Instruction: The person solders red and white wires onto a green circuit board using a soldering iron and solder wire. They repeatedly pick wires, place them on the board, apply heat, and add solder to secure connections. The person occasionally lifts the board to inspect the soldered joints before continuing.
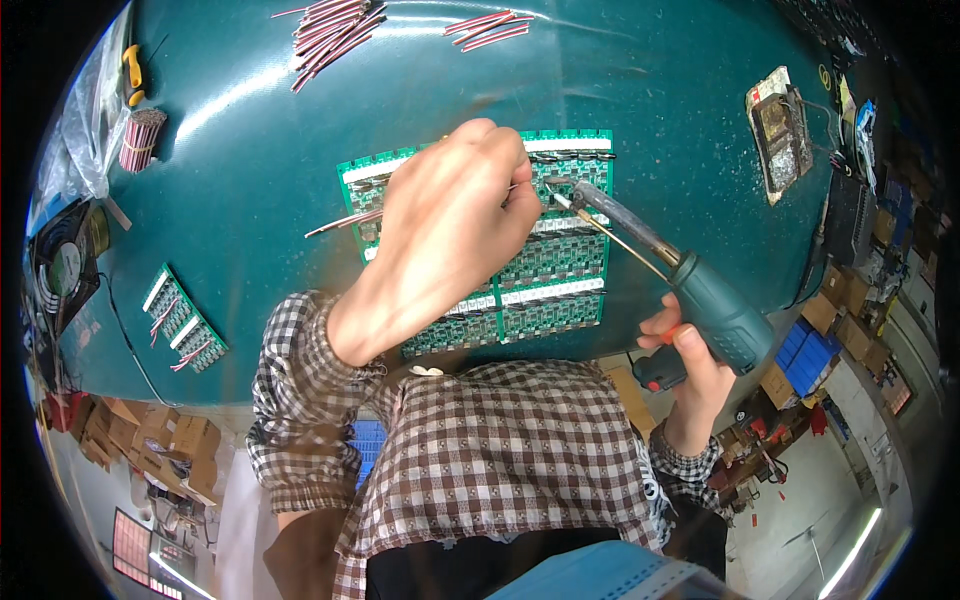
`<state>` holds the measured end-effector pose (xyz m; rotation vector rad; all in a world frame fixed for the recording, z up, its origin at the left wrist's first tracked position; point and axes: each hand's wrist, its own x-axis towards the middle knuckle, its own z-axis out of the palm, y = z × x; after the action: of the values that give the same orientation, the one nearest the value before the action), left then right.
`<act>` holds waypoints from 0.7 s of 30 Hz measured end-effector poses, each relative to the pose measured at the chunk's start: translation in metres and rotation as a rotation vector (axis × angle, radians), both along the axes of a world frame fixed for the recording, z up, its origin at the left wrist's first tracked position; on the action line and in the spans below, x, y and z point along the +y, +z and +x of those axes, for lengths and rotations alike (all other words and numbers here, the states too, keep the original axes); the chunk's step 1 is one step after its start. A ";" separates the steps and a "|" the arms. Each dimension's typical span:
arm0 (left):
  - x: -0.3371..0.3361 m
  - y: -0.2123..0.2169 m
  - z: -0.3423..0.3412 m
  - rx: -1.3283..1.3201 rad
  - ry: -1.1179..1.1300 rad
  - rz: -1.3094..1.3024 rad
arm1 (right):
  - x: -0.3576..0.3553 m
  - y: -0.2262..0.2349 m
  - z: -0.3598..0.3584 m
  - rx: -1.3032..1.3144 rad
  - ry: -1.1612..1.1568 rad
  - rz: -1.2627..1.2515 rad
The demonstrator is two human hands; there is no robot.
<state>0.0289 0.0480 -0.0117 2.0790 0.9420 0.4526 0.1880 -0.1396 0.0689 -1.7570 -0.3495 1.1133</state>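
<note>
My left hand [445,215] is over a panel of green circuit boards [555,265], its fingers pinched together. Thin red, black and white wires [340,223] stick out from under that hand on the left, so I am holding them there; the gripped part is hidden. In my right hand [705,385] is a green soldering gun [720,312], its metal barrel slanting up and left. The tip, with a thin feed tube beside it, is at the boards just right of my left fingertips. White connectors run in rows across the panel.
Loose wires [335,38] and a smaller group of wires [488,30] lie at the far side. At left are a bundled wire stack [142,138], yellow-handled cutters [133,75], a fan [68,262] and a small wired board [185,320]. A solder-stained tray [778,135] sits at far right.
</note>
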 end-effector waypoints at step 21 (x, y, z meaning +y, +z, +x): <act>-0.005 0.006 0.001 0.017 -0.010 0.012 | -0.006 -0.005 0.004 -0.007 0.010 0.040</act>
<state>0.0301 0.0431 -0.0059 2.1006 0.9404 0.4368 0.1920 -0.1457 0.0635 -1.7259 -0.3823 1.1003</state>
